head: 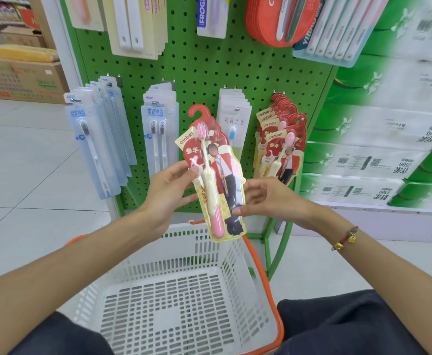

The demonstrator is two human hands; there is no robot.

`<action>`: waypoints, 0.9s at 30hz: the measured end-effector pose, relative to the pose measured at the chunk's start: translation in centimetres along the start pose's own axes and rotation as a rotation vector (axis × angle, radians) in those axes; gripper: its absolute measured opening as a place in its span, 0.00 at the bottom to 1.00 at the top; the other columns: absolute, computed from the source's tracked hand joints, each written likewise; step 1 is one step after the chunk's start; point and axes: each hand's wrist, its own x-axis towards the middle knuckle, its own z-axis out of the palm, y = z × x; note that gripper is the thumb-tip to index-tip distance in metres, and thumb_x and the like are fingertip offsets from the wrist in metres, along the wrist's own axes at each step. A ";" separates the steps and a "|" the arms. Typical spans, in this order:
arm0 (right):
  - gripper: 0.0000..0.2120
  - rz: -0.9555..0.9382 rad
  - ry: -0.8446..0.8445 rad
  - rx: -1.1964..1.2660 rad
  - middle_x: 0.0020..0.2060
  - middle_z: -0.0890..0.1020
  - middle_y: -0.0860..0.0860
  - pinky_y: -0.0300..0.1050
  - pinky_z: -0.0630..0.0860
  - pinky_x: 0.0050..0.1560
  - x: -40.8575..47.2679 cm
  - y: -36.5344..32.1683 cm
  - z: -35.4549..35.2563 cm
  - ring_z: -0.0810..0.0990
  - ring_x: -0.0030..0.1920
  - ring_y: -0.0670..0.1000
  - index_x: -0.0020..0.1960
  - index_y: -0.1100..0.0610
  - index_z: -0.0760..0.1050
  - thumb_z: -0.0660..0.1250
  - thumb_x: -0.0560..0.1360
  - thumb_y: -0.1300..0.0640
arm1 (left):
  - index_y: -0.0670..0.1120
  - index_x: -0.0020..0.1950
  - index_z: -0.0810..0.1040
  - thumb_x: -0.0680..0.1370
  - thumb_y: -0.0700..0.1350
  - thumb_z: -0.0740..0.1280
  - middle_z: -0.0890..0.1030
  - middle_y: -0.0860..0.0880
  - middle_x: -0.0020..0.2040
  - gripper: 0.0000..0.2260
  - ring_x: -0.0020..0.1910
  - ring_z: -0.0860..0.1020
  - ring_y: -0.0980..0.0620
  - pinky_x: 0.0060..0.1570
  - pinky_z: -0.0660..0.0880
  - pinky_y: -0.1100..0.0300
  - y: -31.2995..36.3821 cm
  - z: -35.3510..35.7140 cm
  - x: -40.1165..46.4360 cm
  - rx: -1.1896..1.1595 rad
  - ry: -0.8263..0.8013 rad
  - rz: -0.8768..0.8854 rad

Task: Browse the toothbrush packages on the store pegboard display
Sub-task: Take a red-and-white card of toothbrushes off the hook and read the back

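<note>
Red canban toothbrush package point(211, 175) (pink brush inside) pinched by left hand point(167, 192) and right hand point(268, 198) before the green pegboard point(202, 70), above a white basket point(184, 290).

A shop: packaged toothbrushes point(156, 134) hang on a green pegboard point(202, 73), shopping basket point(184, 290) below

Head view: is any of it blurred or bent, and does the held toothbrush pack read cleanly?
Head view: the held canban pack, pinched between left hand and right hand, is sharp, its lettering legible with slight sheen on the plastic; the stacked tissue packs at right are smeared; wide-angle bending curves the green pegboard edges; lighting is even, with only soft shadows in the white basket.
</note>
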 end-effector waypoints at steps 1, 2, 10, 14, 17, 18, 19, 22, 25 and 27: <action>0.16 0.001 0.002 -0.012 0.32 0.82 0.51 0.44 0.77 0.52 0.0 0.0 0.0 0.82 0.38 0.48 0.29 0.47 0.74 0.77 0.69 0.59 | 0.51 0.51 0.80 0.80 0.43 0.65 0.85 0.58 0.43 0.05 0.42 0.82 0.63 0.43 0.80 0.65 0.0 0.0 0.0 0.003 -0.001 0.003; 0.16 0.000 0.002 -0.017 0.32 0.82 0.50 0.45 0.77 0.53 0.1 0.1 0.0 0.82 0.38 0.48 0.28 0.45 0.75 0.78 0.68 0.59 | 0.51 0.51 0.80 0.80 0.43 0.65 0.85 0.58 0.44 0.05 0.42 0.82 0.62 0.42 0.80 0.65 -0.1 0.0 0.0 0.006 -0.002 0.004; 0.13 0.045 -0.030 0.034 0.28 0.78 0.44 0.45 0.76 0.59 -0.1 0.3 0.0 0.81 0.40 0.47 0.33 0.49 0.73 0.74 0.73 0.55 | 0.52 0.51 0.80 0.79 0.44 0.65 0.84 0.54 0.49 0.05 0.46 0.83 0.60 0.40 0.79 0.66 0.0 -0.3 0.0 0.069 -0.007 0.036; 0.05 -0.004 0.039 0.106 0.38 0.85 0.50 0.41 0.78 0.54 -0.3 0.1 0.0 0.83 0.43 0.47 0.49 0.53 0.81 0.70 0.75 0.53 | 0.50 0.53 0.81 0.79 0.43 0.67 0.83 0.49 0.52 0.06 0.48 0.82 0.57 0.39 0.79 0.67 0.1 -0.2 -0.3 0.102 -0.031 0.060; 0.10 -0.033 0.123 0.113 0.38 0.86 0.47 0.34 0.77 0.47 -0.2 0.0 -0.2 0.82 0.38 0.43 0.55 0.58 0.79 0.69 0.76 0.56 | 0.53 0.48 0.82 0.78 0.42 0.67 0.84 0.55 0.46 0.07 0.43 0.82 0.61 0.38 0.78 0.67 0.1 0.2 -0.8 0.139 -0.092 0.091; 0.10 -0.037 0.113 0.106 0.38 0.86 0.48 0.35 0.77 0.47 -0.3 0.1 -0.2 0.82 0.38 0.44 0.56 0.59 0.79 0.69 0.76 0.57 | 0.54 0.47 0.82 0.79 0.42 0.67 0.84 0.56 0.45 0.07 0.43 0.82 0.61 0.38 0.78 0.67 0.0 0.2 -0.9 0.146 -0.106 0.095; 0.10 -0.035 0.094 0.094 0.38 0.86 0.49 0.38 0.78 0.49 -0.2 0.2 -0.3 0.82 0.38 0.44 0.56 0.60 0.79 0.69 0.76 0.57 | 0.54 0.47 0.82 0.79 0.42 0.66 0.84 0.57 0.44 0.08 0.42 0.82 0.62 0.38 0.78 0.67 -0.1 0.3 -0.9 0.154 -0.118 0.101; 0.04 -0.018 0.052 0.075 0.31 0.83 0.46 0.45 0.80 0.54 -0.4 0.1 -0.4 0.81 0.35 0.43 0.50 0.58 0.79 0.68 0.77 0.58 | 0.55 0.49 0.82 0.79 0.42 0.66 0.85 0.58 0.44 0.08 0.44 0.82 0.61 0.38 0.79 0.66 -0.2 0.2 -1.0 0.181 -0.146 0.111; 0.07 -0.043 0.085 0.058 0.28 0.80 0.45 0.40 0.78 0.48 -0.6 0.0 -0.5 0.78 0.32 0.41 0.42 0.56 0.78 0.67 0.78 0.56 | 0.54 0.52 0.82 0.78 0.43 0.67 0.85 0.56 0.48 0.07 0.47 0.82 0.57 0.41 0.80 0.63 -0.4 0.4 -1.2 0.226 -0.162 0.111; 0.12 -0.079 0.133 -0.001 0.37 0.84 0.54 0.43 0.78 0.45 -0.4 -0.1 -0.4 0.81 0.37 0.48 0.45 0.63 0.80 0.68 0.77 0.52 | 0.52 0.53 0.82 0.78 0.43 0.67 0.85 0.55 0.50 0.07 0.49 0.82 0.55 0.44 0.81 0.62 -0.4 0.5 -1.2 0.266 -0.137 0.107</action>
